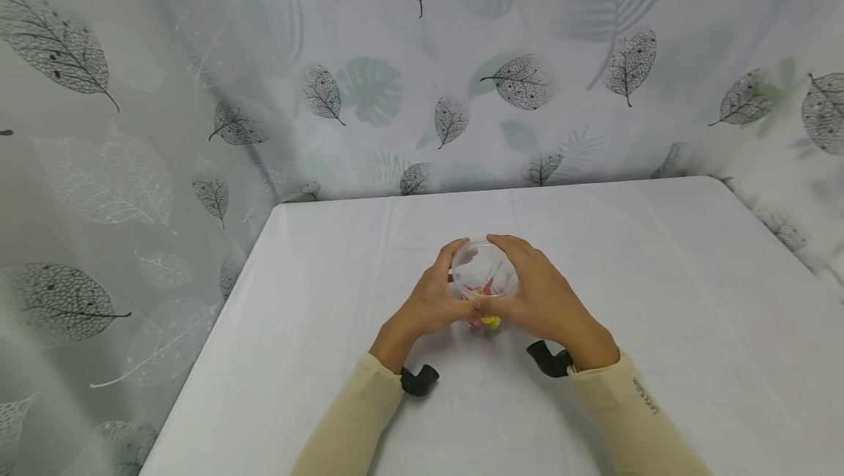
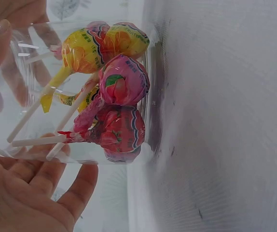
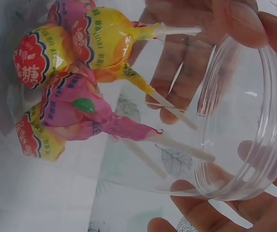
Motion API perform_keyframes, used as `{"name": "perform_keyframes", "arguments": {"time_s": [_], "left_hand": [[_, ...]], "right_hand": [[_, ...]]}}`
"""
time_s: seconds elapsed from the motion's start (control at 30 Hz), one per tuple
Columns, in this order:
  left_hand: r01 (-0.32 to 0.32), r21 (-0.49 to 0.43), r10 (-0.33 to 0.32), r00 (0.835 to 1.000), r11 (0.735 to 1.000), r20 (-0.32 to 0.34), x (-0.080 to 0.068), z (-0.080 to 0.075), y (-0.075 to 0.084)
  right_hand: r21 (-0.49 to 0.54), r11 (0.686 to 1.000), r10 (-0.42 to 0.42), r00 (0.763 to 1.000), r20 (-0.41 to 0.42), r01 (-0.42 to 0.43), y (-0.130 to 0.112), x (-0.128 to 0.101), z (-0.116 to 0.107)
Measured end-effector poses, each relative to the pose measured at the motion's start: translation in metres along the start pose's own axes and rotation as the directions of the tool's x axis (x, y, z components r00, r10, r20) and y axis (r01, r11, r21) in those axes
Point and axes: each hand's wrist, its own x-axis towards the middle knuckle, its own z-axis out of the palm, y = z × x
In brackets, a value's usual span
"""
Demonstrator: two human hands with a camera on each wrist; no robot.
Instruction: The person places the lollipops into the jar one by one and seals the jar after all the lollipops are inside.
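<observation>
A clear plastic jar stands upright on the white table, its round top facing up. Inside it are several wrapped lollipops, yellow, pink and red, with heads at the bottom and white sticks leaning upward. My left hand grips the jar's upper left side, fingers curved round the wall. From the opposite side my right hand holds the upper part near the ridged rim. Both thumbs meet at the near side of the jar. Whether a clear lid covers the top, I cannot tell.
A white cloth covers the table. Leaf-patterned curtains hang behind it and along the left and right sides. Black curved pieces stick out at both wrists, below the cream sleeves.
</observation>
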Motion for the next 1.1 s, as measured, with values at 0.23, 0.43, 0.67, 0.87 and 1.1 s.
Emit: {"name": "perform_keyframes", "arguments": {"time_s": [0.23, 0.43, 0.67, 0.87, 1.1], "left_hand": [[-0.001, 0.007, 0.001, 1.000, 1.000, -0.008, 0.0005, 0.0004, 0.0007], [0.013, 0.016, -0.012, 1.000, 1.000, -0.012, -0.0005, 0.0003, 0.0005], [-0.003, 0.017, 0.003, 1.000, 1.000, -0.014, -0.0005, 0.0021, 0.0006], [0.005, 0.039, -0.004, 0.999, 0.999, -0.032, -0.0005, 0.0029, 0.0014], [0.019, 0.046, -0.018, 0.999, 0.999, -0.029, -0.0013, 0.0023, 0.0009]], "right_hand": [[-0.023, 1.000, -0.023, 0.997, -0.075, 0.021, -0.0002, -0.0004, 0.0030], [-0.049, 0.998, -0.029, 0.998, -0.054, 0.026, -0.0016, -0.0011, 0.0016], [-0.041, 0.999, -0.025, 0.999, -0.024, 0.024, -0.0018, -0.0035, 0.0000], [-0.078, 0.997, -0.033, 0.996, -0.089, 0.026, -0.0029, -0.0038, 0.0037], [-0.079, 0.997, -0.026, 0.999, -0.033, 0.023, -0.0045, -0.0027, 0.0016]]}}
